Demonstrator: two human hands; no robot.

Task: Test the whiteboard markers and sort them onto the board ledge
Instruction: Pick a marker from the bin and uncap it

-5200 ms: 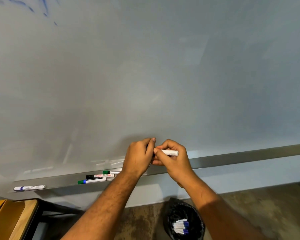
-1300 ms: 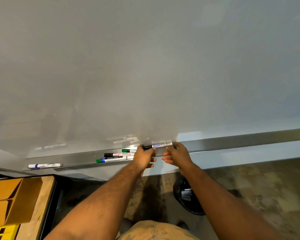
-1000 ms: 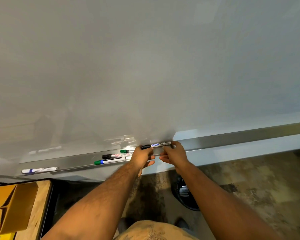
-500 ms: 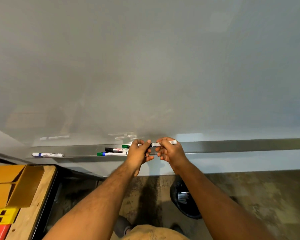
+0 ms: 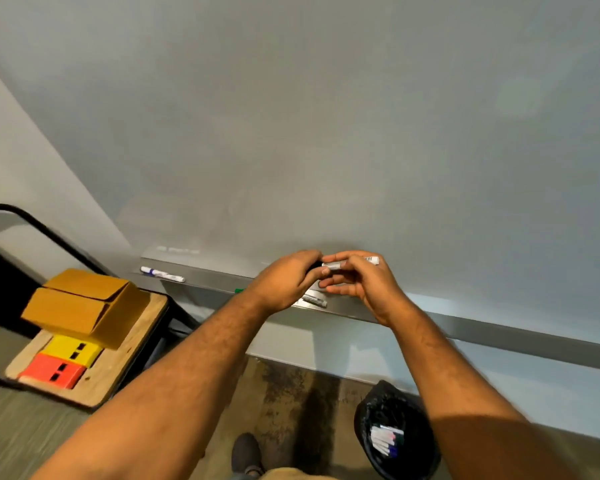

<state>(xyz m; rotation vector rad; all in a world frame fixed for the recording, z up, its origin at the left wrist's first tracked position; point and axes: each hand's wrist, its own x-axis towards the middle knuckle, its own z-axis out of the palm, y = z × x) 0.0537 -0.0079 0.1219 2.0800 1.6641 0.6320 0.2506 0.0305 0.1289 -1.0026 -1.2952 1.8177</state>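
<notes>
Both my hands hold one white marker (image 5: 352,263) with a black cap just above the metal board ledge (image 5: 499,332). My left hand (image 5: 286,282) grips the black cap end. My right hand (image 5: 364,284) pinches the white barrel. On the ledge lie a blue-capped marker (image 5: 161,274) at the far left, a green-capped marker (image 5: 239,291) mostly hidden behind my left wrist, and another white marker (image 5: 315,300) under my hands. The whiteboard (image 5: 326,133) fills the upper view.
A black-lined bin (image 5: 394,434) on the floor at lower right holds several markers. At left a wooden-topped cart (image 5: 118,368) carries a cardboard box (image 5: 84,306), a yellow box and a red box. My shoe shows at the bottom centre.
My hands lifted the black-capped marker off the ledge and drew closer together on it. The head camera swung, so the ledge now slopes down to the right.
</notes>
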